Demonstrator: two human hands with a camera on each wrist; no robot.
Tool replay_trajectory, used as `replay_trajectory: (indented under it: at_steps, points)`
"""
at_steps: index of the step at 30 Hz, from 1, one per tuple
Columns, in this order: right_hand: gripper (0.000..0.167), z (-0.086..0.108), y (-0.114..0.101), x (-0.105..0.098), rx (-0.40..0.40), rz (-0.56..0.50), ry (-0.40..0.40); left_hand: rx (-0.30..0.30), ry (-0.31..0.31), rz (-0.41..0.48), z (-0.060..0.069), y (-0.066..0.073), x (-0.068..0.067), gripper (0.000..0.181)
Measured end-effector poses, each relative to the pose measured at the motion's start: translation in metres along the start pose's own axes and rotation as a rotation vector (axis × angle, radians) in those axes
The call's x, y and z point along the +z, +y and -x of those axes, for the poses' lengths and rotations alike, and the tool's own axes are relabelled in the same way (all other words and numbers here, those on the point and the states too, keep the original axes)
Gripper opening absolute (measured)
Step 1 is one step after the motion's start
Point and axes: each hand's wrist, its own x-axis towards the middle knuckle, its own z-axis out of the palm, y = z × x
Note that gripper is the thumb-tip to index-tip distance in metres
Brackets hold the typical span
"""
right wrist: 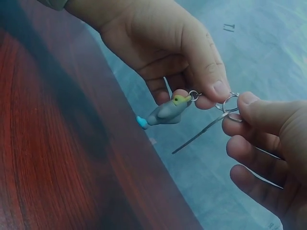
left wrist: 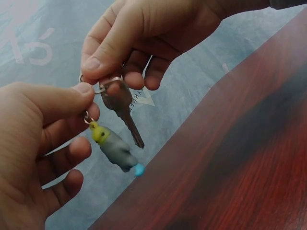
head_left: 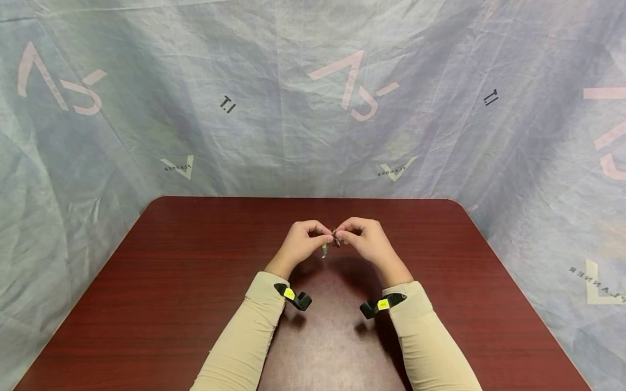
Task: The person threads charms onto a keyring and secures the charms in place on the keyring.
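Observation:
Both hands meet above the table, fingertips nearly touching. My left hand pinches the chain end of a keychain between thumb and index finger. From it hangs a small grey bird charm with a yellow head and blue tip. My right hand pinches a metal split ring between thumb and forefinger. A key dangles from the ring, blade downward, beside the charm. Fingertips partly hide the ring in the left wrist view.
A dark red wooden table lies below the hands. Grey printed cloth hangs behind it and along both sides. Black wrist cameras with yellow labels sit on both beige sleeves.

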Motion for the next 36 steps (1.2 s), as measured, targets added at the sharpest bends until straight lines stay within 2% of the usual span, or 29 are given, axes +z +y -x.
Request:
replay_trajectory:
  at_steps: [5,11,18,24,29,36]
  points:
    - [0.007,-0.001,0.008,0.002,-0.059,0.053,-0.001,-0.034,0.016,-0.051,-0.001,0.001,0.000,0.006]
    - [0.009,-0.002,0.009,0.003,-0.065,0.118,-0.016,-0.074,0.017,-0.110,-0.002,0.004,0.000,0.007]
    - [0.008,-0.001,0.009,0.005,-0.042,0.132,0.005,-0.088,0.023,-0.181,-0.001,0.007,-0.001,0.004]
    - [0.010,0.000,0.010,0.003,-0.038,0.160,0.003,-0.104,-0.019,-0.264,-0.002,0.010,-0.001,0.005]
    - [0.008,-0.002,0.012,0.000,-0.004,0.142,0.026,-0.088,-0.036,-0.255,-0.003,0.011,-0.001,0.004]
    - [0.005,-0.002,0.015,-0.001,-0.003,0.125,0.061,-0.083,-0.034,-0.171,-0.002,0.006,-0.001,0.005]
